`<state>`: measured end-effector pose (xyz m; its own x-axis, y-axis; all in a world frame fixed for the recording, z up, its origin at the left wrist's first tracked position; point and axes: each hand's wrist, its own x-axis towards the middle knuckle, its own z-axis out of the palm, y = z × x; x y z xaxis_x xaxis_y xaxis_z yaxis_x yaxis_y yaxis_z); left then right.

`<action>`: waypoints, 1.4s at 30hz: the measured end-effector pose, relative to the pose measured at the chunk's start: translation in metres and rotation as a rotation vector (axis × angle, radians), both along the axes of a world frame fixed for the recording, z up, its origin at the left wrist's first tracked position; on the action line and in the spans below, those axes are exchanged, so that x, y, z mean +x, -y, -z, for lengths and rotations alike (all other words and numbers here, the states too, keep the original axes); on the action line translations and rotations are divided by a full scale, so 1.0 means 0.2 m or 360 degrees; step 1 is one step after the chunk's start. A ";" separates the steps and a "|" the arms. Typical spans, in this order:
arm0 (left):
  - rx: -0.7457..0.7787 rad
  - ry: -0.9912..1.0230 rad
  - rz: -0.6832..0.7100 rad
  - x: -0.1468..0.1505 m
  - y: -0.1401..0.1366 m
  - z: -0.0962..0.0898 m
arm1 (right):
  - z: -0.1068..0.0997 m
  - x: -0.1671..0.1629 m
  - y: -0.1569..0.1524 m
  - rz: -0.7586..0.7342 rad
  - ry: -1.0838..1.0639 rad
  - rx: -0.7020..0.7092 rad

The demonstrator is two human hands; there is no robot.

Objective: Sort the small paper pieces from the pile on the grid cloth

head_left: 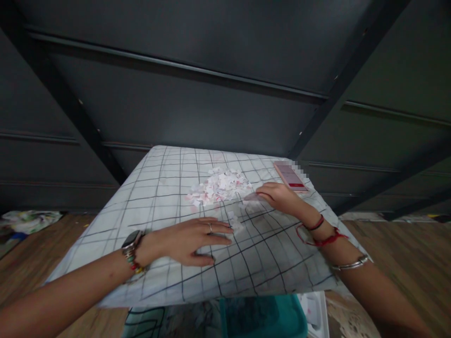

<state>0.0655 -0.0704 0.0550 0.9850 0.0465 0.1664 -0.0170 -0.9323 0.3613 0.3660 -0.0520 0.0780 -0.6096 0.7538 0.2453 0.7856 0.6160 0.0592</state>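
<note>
A loose heap of small torn paper scraps (225,184), mostly white with some pink, lies on a table under a white checked cloth (169,176). My left hand (193,240) rests palm down in front of the heap, fingers spread and a ring on one. Its fingertips are beside a small group of loose scraps (237,222). At the heap's right edge, my right hand (278,195) pinches a thin, flat, pale card-like piece (252,196). What exactly this piece is cannot be made out. More scraps lie just under it.
A phone (291,176) with a lit screen lies at the table's back right. Below the front edge are a teal plastic bin (266,314) and a white container (319,312) with paper inside. A dark panelled wall (197,103) stands behind the table.
</note>
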 end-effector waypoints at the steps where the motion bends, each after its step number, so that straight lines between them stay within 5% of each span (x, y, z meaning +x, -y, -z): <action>1: -0.0007 0.0015 -0.0001 0.00 0.00 0.00 | 0.00 0.01 0.01 -0.0016 -0.0036 -0.0004; 7: -0.0019 0.0025 -0.0004 0.00 0.00 0.00 | 0.01 -0.01 -0.05 0.0138 -0.0053 0.0178; 14: 0.0016 -0.0007 0.0002 0.00 0.00 0.00 | 0.01 0.03 -0.01 -0.0015 0.0032 0.0102; 21: 0.0123 0.0015 -0.0055 -0.01 -0.01 0.00 | 0.03 -0.03 -0.05 0.0173 0.0110 0.0265; 27: 0.0086 0.0036 -0.0086 -0.01 -0.01 0.01 | 0.03 0.02 0.02 -0.0032 -0.0004 0.0157; 33: 0.0087 -0.0025 -0.0080 -0.01 -0.01 0.02 | 0.05 -0.04 -0.04 0.0196 0.0106 0.0298; 42: 0.0054 0.0019 -0.0076 -0.01 -0.01 0.02 | 0.04 -0.01 0.05 0.0151 0.0054 0.0297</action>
